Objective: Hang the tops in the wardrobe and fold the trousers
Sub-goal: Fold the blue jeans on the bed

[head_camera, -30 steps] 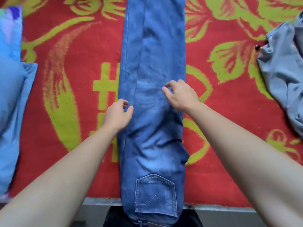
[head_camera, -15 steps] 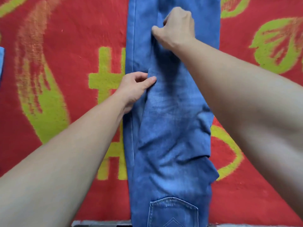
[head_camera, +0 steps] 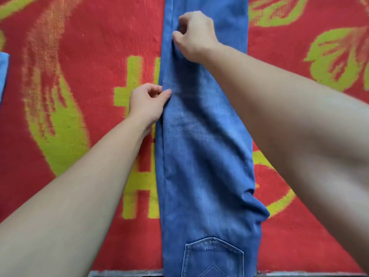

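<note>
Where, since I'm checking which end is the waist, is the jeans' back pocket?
Head view: the back pocket sits bottom centre, at the near end of the jeans, by the edge of the red rug.

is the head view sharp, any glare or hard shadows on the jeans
Head view: soft, even light, no glare; the jeans and rug look slightly blurred throughout; a faint shadow lies on the denim under the right hand; the wide-angle lens swells both forearms toward the bottom corners.
</note>
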`<state>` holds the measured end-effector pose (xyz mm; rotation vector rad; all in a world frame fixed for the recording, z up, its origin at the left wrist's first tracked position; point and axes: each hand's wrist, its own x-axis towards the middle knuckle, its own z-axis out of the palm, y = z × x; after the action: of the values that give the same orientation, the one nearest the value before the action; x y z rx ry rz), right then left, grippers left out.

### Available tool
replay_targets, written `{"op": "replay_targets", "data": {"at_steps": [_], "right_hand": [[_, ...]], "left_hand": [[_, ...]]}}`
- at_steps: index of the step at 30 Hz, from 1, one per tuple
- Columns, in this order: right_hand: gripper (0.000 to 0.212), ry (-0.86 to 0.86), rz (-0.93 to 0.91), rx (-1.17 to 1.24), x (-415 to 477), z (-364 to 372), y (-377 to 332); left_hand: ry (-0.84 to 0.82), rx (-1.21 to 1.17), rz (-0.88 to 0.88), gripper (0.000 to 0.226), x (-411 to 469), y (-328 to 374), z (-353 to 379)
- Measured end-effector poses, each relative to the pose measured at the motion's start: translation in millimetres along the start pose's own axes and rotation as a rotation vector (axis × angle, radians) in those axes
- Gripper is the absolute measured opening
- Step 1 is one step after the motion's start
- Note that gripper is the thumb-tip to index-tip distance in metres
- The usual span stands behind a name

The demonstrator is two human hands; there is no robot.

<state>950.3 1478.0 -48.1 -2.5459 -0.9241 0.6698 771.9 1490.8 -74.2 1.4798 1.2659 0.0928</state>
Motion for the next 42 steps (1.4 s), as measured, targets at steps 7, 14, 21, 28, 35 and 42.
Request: {"op": "replay_targets", "data": {"at_steps": [7,14,21,28,35,42], "right_hand": [[0.055,0.26,-0.051,-0.144,-38,-7,63],[0.069,0.013,0.05,-0.286,-24,-4,115],[0.051,0.336,0.014,-0.212,27,-29,88],[0.067,0.359,0.087,-0.146,159,-39,17],[0.017,0.599,-0.098,0.1,172,-58,6],[0.032,0.075,-0.19,0.005,183,-47,-5]], "left_hand": [[0.223,0.637,0.291,0.041,9,21,13],[0.018,1.106,0.499,0.063,90,62,23],[0.133,1.062,0.512,0.057,177,88,14],[0.351,0.989,0.708,0.052,185,69,18],[0.345,0.983,0.698,0.054,184,72,16],[0.366,0.99,0.72,0.053,186,71,16]]}}
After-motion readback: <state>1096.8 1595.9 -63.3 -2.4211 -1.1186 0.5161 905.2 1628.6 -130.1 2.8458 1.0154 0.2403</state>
